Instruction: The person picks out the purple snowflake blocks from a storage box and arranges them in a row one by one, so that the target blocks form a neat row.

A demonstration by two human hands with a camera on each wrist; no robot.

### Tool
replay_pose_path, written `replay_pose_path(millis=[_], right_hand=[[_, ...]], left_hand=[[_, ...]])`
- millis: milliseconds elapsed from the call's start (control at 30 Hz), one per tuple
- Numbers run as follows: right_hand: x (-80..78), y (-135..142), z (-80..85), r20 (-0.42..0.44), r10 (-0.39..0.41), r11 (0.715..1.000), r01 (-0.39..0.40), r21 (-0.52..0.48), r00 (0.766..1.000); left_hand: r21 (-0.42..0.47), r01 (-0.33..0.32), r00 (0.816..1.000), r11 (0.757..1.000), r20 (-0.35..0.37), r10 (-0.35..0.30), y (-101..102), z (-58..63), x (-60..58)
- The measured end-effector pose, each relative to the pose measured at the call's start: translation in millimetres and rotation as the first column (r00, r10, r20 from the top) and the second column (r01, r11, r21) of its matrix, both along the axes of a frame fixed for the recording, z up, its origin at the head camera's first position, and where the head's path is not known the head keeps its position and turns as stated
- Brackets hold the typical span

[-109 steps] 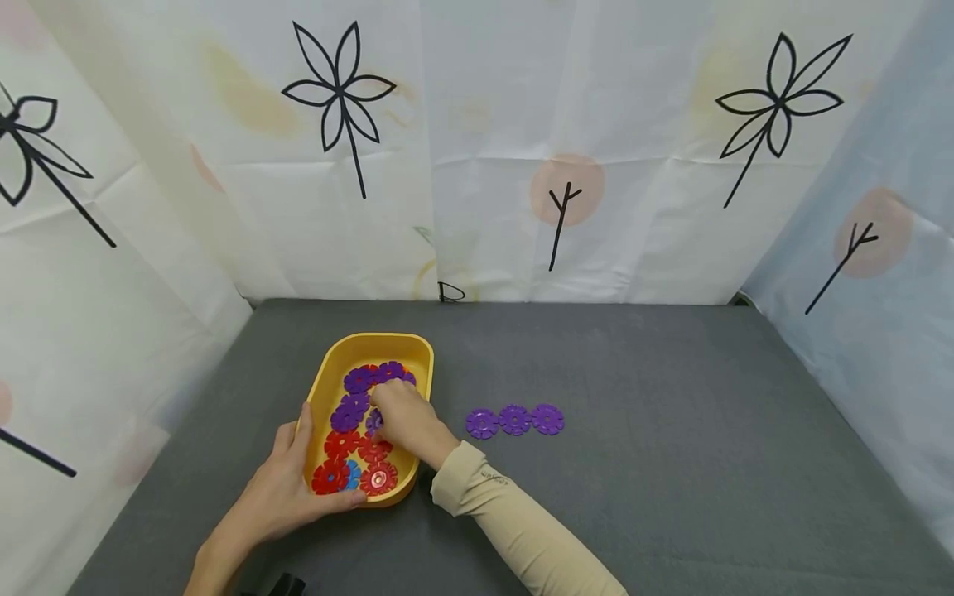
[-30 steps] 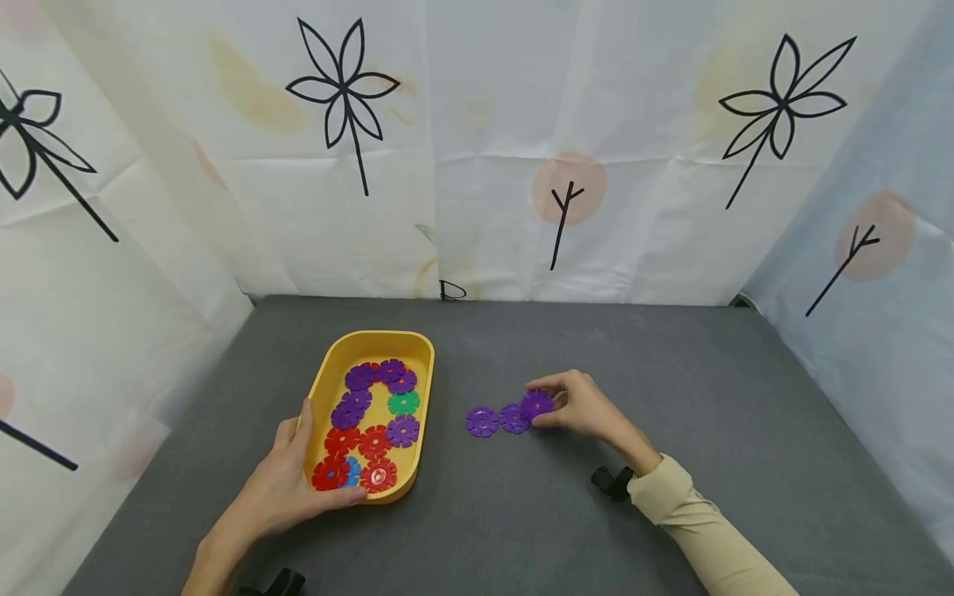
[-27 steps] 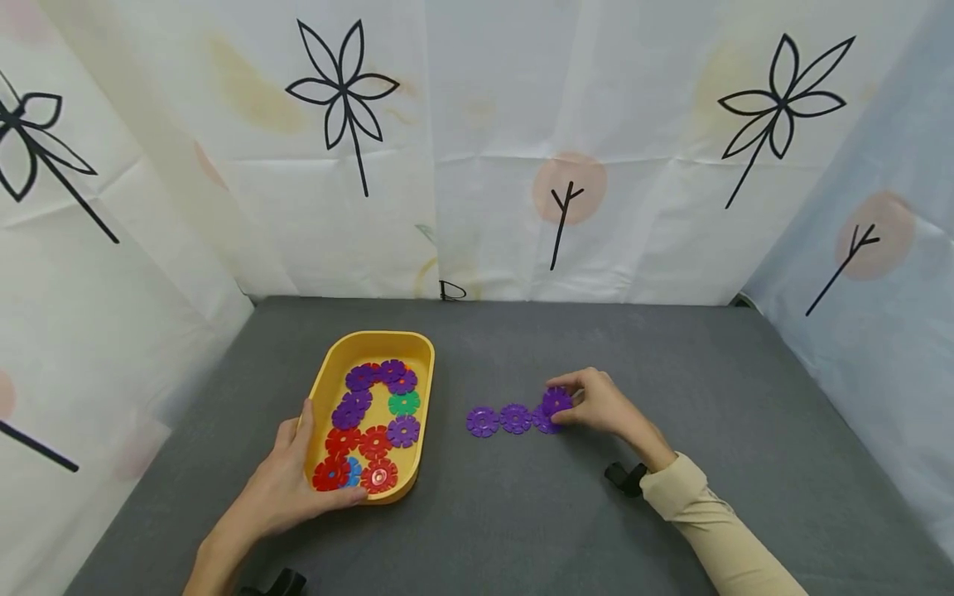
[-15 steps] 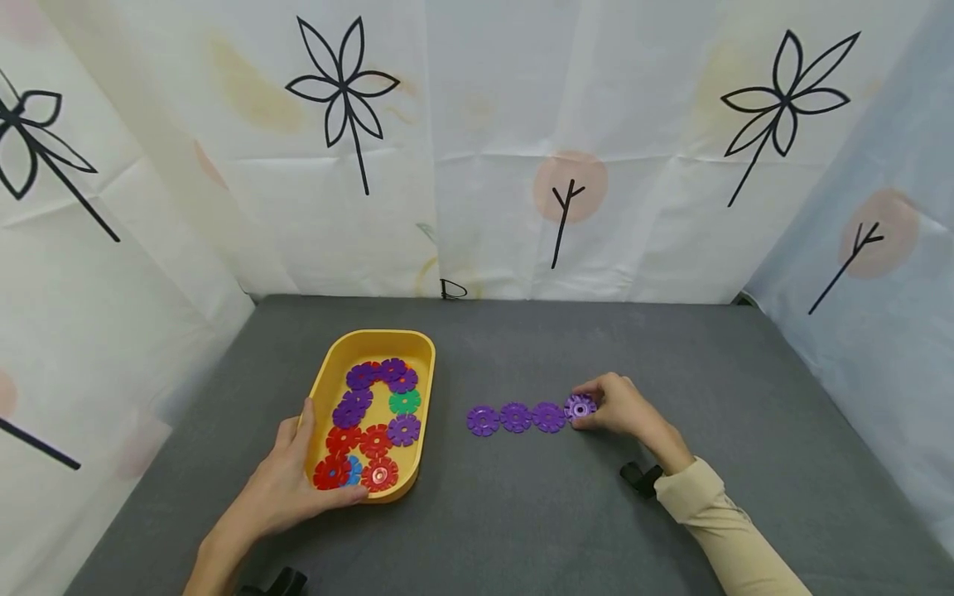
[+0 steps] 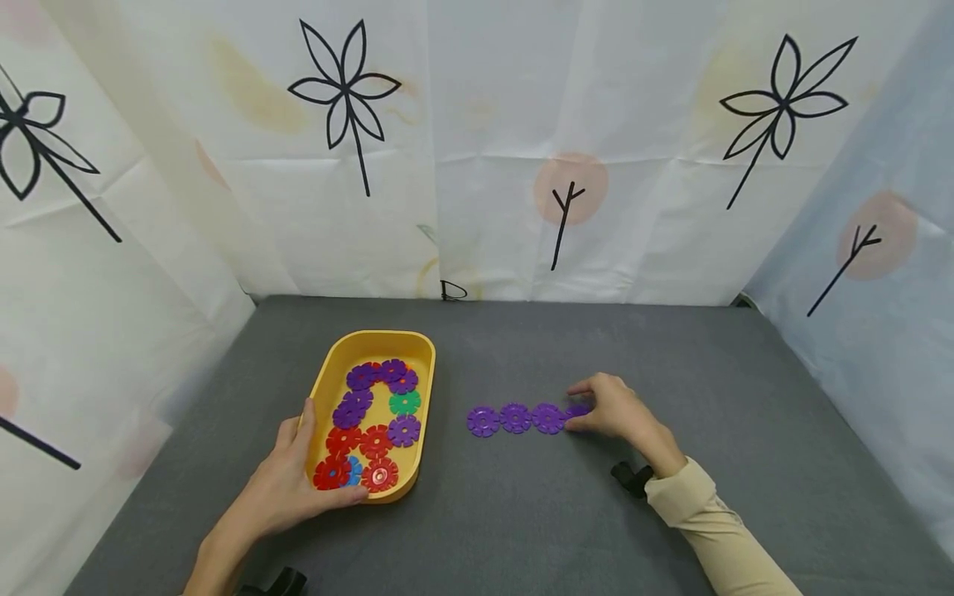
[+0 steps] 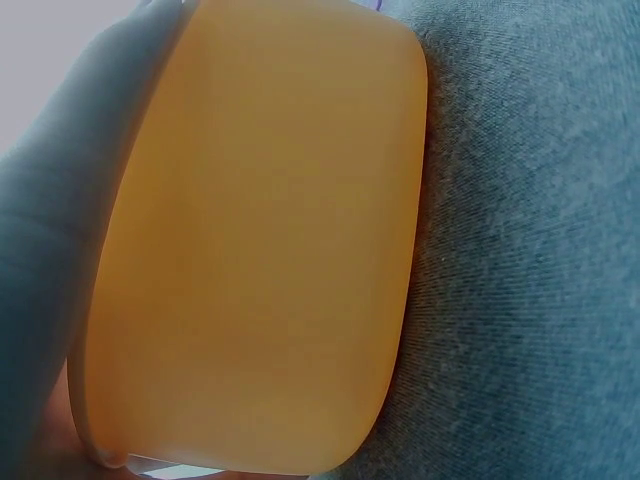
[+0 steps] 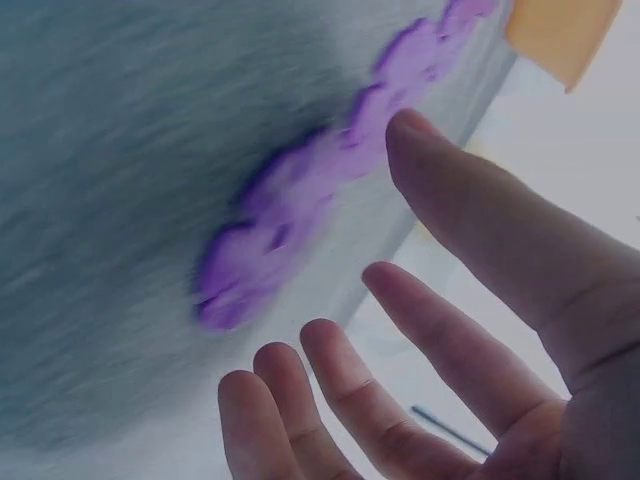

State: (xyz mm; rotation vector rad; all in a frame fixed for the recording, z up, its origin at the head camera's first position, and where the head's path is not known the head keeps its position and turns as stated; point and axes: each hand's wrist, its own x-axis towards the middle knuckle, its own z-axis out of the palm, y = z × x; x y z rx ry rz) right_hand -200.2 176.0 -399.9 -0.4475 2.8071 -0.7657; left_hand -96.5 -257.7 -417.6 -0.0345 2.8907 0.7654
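My left hand (image 5: 286,488) grips the near left corner of a yellow plastic tray (image 5: 373,343), thumb along its near rim and fingers on its left side. Red, purple, green and blue flower-shaped discs lie inside. In the left wrist view the tray's smooth outer surface (image 6: 260,240) fills most of the picture. To the right, several purple discs (image 5: 516,418) lie in a row on the table. My right hand (image 5: 622,410) is at the row's right end, partly hiding the last purple disc (image 5: 577,410). In the right wrist view its spread fingers and thumb (image 7: 480,200) are apart from the discs.
A grey cloth (image 5: 671,356) covers the table. White printed curtains (image 5: 492,207) stand along the back and both sides. A black strap piece (image 5: 632,478) hangs by the right wrist, and another black piece (image 5: 283,582) shows near the bottom edge.
My right hand reached into the tray earlier, then carried a purple disc right, laid it at the row's right end and let go. My left hand has stayed on the tray.
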Motion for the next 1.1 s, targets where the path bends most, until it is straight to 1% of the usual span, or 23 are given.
replay_pose_path(millis=[167,333,500,667,767,900,1033,1100], right_hand=[[2.8,-18,8.5,-0.041,0.026,0.998,-0.028,-0.050,0.999],[1.4,-46,19.2,-0.057,0.060,0.992,-0.066,-0.112,0.997],[2.0,-82,31.8,-0.085,0.140,0.977,-0.151,-0.151,0.987],[3.8,-121,40.2,-0.135,0.218,0.955,-0.239,-0.174,0.967],[3.9,-145,41.3,-0.157,0.279,0.928,-0.308,-0.210,0.947],[4.4,-177,38.8,-0.163,0.354,0.891,-0.385,-0.243,0.921],[7.1,-207,32.8,-0.175,0.398,0.874,-0.430,-0.225,0.900],[8.7,-220,29.3,-0.194,0.414,0.871,-0.449,-0.199,0.889]], left_hand=[[-0.008,0.006,1.000,1.000,-0.007,-0.006,0,-1.0,-0.7],[-0.008,0.005,1.000,1.000,-0.003,-0.005,0,-1.8,-0.8],[-0.007,0.005,1.000,1.000,0.003,-0.005,0,-2.2,-1.7],[-0.006,0.002,1.000,1.000,0.017,-0.002,1,-1.9,-1.8],[-0.007,0.000,1.000,1.000,0.030,0.000,1,-1.0,-2.3],[0.003,0.006,1.000,1.000,0.025,-0.006,0,-0.4,-1.5],[0.014,0.022,1.000,1.000,-0.010,-0.022,-2,-1.5,0.2],[0.015,0.028,0.999,0.999,-0.024,-0.028,-2,-1.7,0.2]])
